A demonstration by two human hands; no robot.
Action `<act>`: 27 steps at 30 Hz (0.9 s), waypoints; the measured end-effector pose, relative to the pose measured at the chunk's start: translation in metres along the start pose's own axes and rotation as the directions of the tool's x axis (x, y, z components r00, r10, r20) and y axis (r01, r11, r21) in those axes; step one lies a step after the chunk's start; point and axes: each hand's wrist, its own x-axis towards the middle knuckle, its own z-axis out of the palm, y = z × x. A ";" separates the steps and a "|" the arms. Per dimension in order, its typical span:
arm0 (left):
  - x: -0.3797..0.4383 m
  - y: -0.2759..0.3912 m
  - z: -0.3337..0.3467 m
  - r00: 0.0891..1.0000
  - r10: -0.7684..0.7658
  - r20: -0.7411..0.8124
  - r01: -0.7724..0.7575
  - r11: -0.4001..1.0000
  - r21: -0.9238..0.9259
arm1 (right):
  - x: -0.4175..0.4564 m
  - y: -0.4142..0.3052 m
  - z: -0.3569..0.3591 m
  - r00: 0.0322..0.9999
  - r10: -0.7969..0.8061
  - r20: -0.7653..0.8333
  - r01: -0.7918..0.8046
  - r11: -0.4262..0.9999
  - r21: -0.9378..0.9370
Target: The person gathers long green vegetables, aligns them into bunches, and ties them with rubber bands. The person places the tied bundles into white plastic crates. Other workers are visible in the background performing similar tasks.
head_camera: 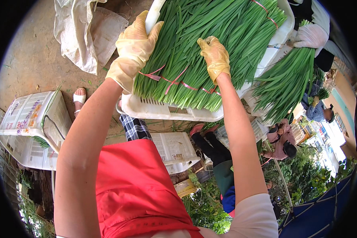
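Note:
In front of me is a white plastic crate filled with long green garlic chives, their pale cut ends towards me. Pink ties run around the bundles. My left hand, in a thin yellowish glove, grips the crate's left rim, thumb on the inner side. My right hand, gloved alike, is over the middle of the chives with its fingers curled in. Nothing shows between those fingers, though their undersides are hidden.
To the right, a co-worker's gloved hand holds a loose bunch of chives. White sacks lie at upper left. Crates stand at left and beside my red apron. A sandalled foot and other people are nearby.

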 end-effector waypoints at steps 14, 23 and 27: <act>-0.001 0.001 0.000 1.000 0.008 -0.016 -0.008 1.000 0.008 | 0.003 0.009 0.015 0.997 0.079 0.015 -0.080 0.967 0.242; 0.006 0.003 -0.002 0.989 -0.092 0.117 0.087 0.995 0.048 | -0.041 0.006 0.028 0.957 -0.289 0.005 0.281 0.926 -0.253; -0.006 -0.007 -0.008 0.990 0.091 -0.109 -0.098 0.993 -0.066 | -0.154 0.041 0.065 0.828 -0.239 0.507 0.401 0.885 -0.237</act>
